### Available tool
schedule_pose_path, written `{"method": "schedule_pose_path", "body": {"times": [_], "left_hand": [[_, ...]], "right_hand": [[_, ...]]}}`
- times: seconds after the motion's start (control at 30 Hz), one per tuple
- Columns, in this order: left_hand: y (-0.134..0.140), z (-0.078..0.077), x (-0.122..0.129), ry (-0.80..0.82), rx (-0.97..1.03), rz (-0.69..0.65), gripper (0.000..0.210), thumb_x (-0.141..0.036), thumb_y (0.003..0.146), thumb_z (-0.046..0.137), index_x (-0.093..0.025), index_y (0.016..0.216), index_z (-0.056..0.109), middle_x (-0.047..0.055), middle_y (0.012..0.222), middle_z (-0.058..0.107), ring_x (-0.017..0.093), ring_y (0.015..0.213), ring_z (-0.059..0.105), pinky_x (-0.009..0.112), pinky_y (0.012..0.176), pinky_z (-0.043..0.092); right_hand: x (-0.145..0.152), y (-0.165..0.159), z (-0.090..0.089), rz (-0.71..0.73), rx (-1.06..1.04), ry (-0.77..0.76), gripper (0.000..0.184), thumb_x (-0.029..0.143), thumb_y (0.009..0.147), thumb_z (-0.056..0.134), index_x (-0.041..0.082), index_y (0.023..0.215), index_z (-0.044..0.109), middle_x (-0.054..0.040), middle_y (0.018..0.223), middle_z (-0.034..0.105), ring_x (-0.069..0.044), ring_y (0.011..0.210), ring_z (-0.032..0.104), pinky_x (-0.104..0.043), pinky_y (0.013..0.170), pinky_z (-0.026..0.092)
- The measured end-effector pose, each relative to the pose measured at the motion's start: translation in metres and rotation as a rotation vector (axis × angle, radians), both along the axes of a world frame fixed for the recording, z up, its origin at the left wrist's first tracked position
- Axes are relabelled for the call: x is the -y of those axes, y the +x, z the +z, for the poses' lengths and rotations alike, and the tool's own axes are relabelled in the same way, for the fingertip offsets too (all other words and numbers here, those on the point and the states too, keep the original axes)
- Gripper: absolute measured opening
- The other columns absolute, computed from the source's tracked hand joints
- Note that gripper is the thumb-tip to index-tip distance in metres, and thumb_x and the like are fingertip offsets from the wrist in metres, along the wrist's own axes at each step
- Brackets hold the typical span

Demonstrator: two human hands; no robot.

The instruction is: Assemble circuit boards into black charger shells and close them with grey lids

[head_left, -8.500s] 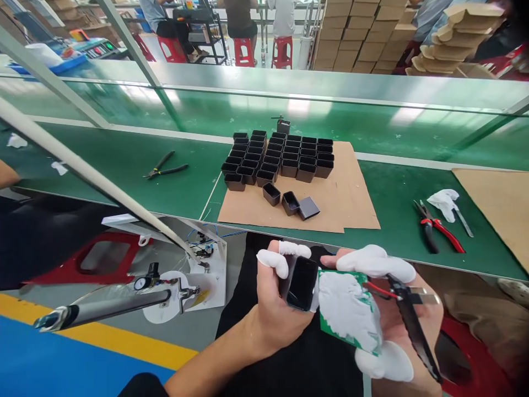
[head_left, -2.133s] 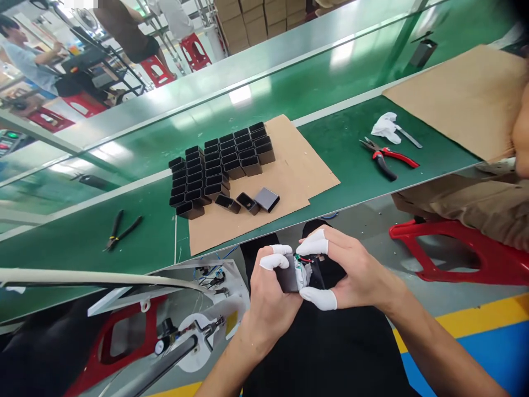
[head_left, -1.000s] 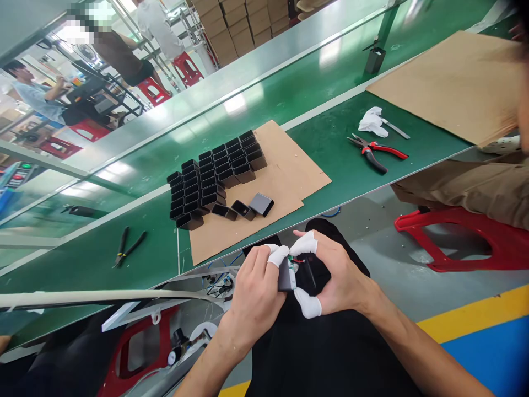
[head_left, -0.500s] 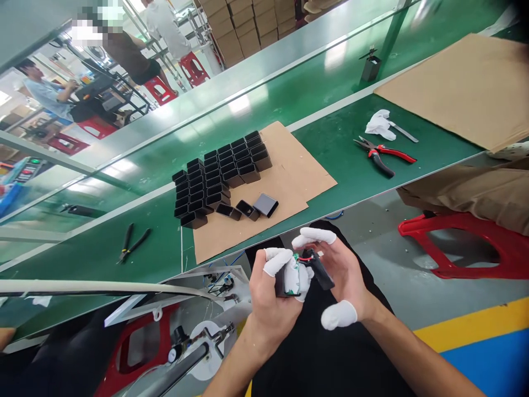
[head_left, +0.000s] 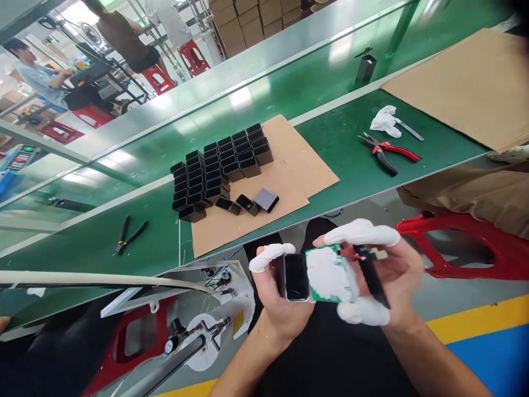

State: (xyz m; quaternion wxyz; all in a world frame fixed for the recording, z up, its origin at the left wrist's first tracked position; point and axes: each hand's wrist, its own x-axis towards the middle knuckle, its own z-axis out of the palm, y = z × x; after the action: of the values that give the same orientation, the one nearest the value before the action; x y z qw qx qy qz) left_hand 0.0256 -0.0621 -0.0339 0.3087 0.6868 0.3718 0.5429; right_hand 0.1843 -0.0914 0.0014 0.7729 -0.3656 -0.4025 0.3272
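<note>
My left hand [head_left: 276,292], with white finger cots, is closed round a black rectangular case [head_left: 296,277] whose open end faces me. In my right hand [head_left: 384,270], thumb and fingers grip a green circuit board [head_left: 330,274] coated with a white lump of material. The board lies just beside the mouth of the case. A black end piece [head_left: 373,277] with red wires hangs from the board, against my right palm. Several similar black cases [head_left: 215,171] stand in rows on a cardboard sheet [head_left: 293,165] on the bench.
Red-handled pliers [head_left: 384,153] and a metal blade with white cloth [head_left: 388,121] lie on the green bench. Black cutters [head_left: 126,236] lie left. A red stool [head_left: 454,248] and a person's leg are at right. Pneumatic fittings [head_left: 206,336] stand at lower left.
The circuit board has come out of the case and now shows beside it. My right hand has closed on the board and moved right; the left still holds the case.
</note>
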Motion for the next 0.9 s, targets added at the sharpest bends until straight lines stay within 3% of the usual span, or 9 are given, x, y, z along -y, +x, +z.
{"method": "schedule_pose_path", "body": {"times": [0.1,0.27,0.47,0.67,0.77,0.9], "left_hand": [[0.002,0.005,0.004,-0.094,0.027,0.004,0.062,-0.018,0.084,0.09,-0.026,0.137,0.058,0.008,0.119,0.064,0.023,0.104,0.071,0.038,0.092,0.065],[0.011,0.027,0.006,-0.228,0.06,0.031,0.052,-0.02,0.086,0.09,-0.028,0.128,0.061,0.005,0.115,0.065,0.02,0.097,0.07,0.035,0.092,0.062],[0.008,0.048,0.005,-0.536,0.087,0.081,0.047,-0.033,0.09,0.09,-0.029,0.126,0.061,0.004,0.114,0.066,0.019,0.095,0.067,0.034,0.091,0.059],[-0.013,0.055,0.006,-0.906,0.257,-0.23,0.054,-0.052,0.092,0.085,-0.032,0.136,0.06,0.005,0.124,0.063,0.025,0.111,0.061,0.038,0.098,0.056],[-0.019,0.058,0.009,-0.886,0.225,-0.318,0.055,-0.05,0.093,0.083,-0.032,0.139,0.058,0.006,0.13,0.059,0.027,0.119,0.06,0.042,0.107,0.057],[-0.021,0.057,0.015,-0.652,0.134,-0.394,0.06,-0.039,0.099,0.077,-0.035,0.152,0.049,0.012,0.142,0.056,0.032,0.132,0.063,0.051,0.112,0.06]], "right_hand": [[0.003,0.011,0.011,0.016,-0.085,-0.003,0.067,0.035,0.064,0.111,0.025,0.124,0.083,-0.0074,0.11,0.086,-0.029,0.092,0.086,-0.043,0.087,0.075],[0.01,0.021,0.026,0.034,-0.103,-0.132,0.066,0.045,0.063,0.111,0.027,0.121,0.084,-0.0071,0.108,0.087,-0.031,0.086,0.087,-0.044,0.082,0.077],[0.01,0.016,0.023,0.019,-0.081,-0.216,0.065,0.043,0.065,0.109,0.029,0.123,0.083,-0.0065,0.11,0.088,-0.031,0.087,0.087,-0.044,0.082,0.077],[0.005,0.021,0.018,0.042,-0.081,-0.241,0.061,0.038,0.071,0.106,0.028,0.126,0.082,-0.0076,0.114,0.087,-0.029,0.089,0.086,-0.041,0.083,0.076],[0.001,0.025,0.023,0.057,-0.049,-0.255,0.06,0.038,0.069,0.108,0.027,0.123,0.083,-0.0083,0.112,0.087,-0.028,0.09,0.085,-0.042,0.085,0.076],[-0.003,0.025,0.036,0.141,-0.009,-0.238,0.062,0.042,0.066,0.11,0.03,0.121,0.085,-0.0088,0.108,0.087,-0.029,0.094,0.085,-0.043,0.085,0.076]]}}
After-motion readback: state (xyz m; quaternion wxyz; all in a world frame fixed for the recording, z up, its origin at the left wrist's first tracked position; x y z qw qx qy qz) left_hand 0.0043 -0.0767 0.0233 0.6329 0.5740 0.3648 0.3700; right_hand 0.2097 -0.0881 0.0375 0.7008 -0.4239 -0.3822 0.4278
